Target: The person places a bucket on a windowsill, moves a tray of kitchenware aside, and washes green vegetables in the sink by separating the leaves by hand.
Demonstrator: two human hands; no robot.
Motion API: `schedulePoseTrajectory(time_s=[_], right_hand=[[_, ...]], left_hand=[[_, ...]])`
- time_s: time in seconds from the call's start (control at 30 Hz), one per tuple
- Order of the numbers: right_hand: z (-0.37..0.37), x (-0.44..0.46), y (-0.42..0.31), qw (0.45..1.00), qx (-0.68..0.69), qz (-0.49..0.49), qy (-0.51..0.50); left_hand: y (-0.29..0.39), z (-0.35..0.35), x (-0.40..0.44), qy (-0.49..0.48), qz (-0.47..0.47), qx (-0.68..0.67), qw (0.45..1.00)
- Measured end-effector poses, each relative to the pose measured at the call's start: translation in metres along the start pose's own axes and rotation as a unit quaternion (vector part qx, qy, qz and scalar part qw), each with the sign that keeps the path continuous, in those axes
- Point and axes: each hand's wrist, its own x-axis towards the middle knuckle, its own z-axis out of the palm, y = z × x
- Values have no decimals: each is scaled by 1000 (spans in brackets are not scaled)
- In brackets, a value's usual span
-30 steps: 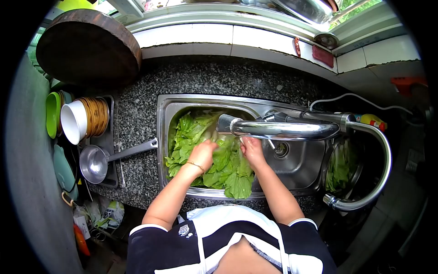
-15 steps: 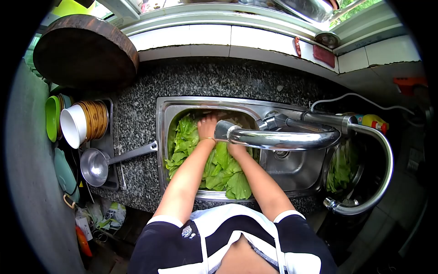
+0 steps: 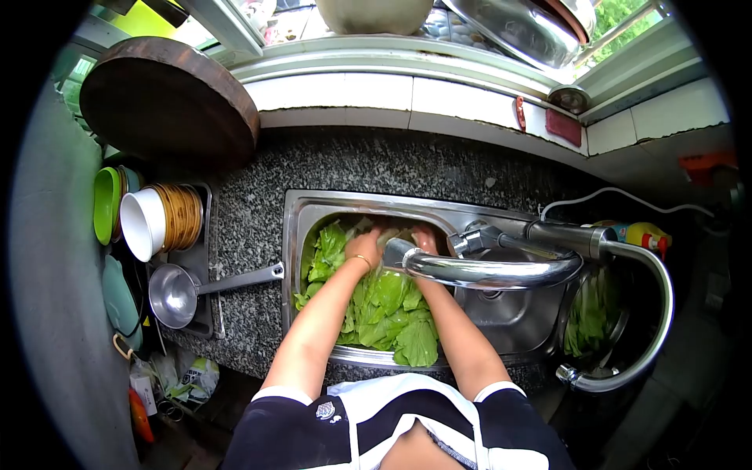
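Observation:
Large leafy greens (image 3: 384, 301) fill the left basin of the steel sink (image 3: 293, 235), with some leaves lapping over its front rim. My left hand (image 3: 363, 247) is down among them near the back of the basin, its fingers curled round pale stems and partly hidden. Beside it, my right hand (image 3: 424, 238) reaches to the stems at the back right of the same basin; the faucet covers part of it and its fingers are unclear. The chrome faucet (image 3: 486, 274) arches over my right wrist.
Right of the greens is a second basin (image 3: 509, 313). More greens (image 3: 587, 313) sit in a container at far right. A ladle (image 3: 174, 296), a white bowl (image 3: 143, 225) and a green bowl (image 3: 106, 205) stand left. A thick round chopping board (image 3: 164, 102) leans behind them.
My left hand has gone from lying spread on the greens to curled among the stems. My right hand has moved further back in the basin. The whole view has shifted slightly.

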Motion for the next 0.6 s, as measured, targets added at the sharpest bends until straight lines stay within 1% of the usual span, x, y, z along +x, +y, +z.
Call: schedulePoseTrajectory(time_s=[0.07, 0.1, 0.13, 0.2, 0.23, 0.27, 0.33, 0.37, 0.4, 0.43, 0.47, 0.5, 0.53, 0.57, 0.6], right_hand=[[-3, 4, -9, 997, -58, -25, -46], [-5, 5, -13, 996, -71, -11, -61], [-8, 6, -16, 996, -70, -11, -59], [-21, 8, -29, 989, -87, 43, -114], [-35, 18, -48, 973, -92, 122, -172], [-33, 18, -45, 984, -47, 117, -126], [-31, 17, -42, 977, 58, 180, -101], [-34, 16, -38, 972, 125, 165, -113], [-38, 14, -37, 962, 191, 150, -122], [-33, 7, -32, 926, 298, 195, -124], [-30, 2, -24, 878, 385, 244, -148], [-44, 0, -45, 842, 432, 283, -158], [-58, 0, -70, 801, 478, 319, -166], [-57, -1, -73, 734, 540, 369, -180], [-66, 0, -93, 750, 504, 393, -172]], left_hand=[[11, -12, -10, 10, -14, -17, 1000], [21, -27, -18, -6, -26, -50, 998], [14, -21, -18, -6, -25, -48, 999], [-6, -2, -20, 146, 81, -23, 986], [2, -10, -31, 227, 85, 24, 970], [8, -21, -42, 224, 82, 25, 971], [16, -39, -52, 103, 18, -81, 991], [7, -31, -49, 73, 36, -192, 978], [-2, -19, -44, 53, 58, -237, 968], [15, -35, -55, 52, 45, -264, 962], [34, -52, -67, 51, 33, -291, 955], [36, -46, -67, 47, 34, -291, 955], [33, -35, -66, 25, 45, -358, 932], [29, -21, -63, 3, 55, -422, 905], [18, 1, -54, 13, 53, -401, 915]])
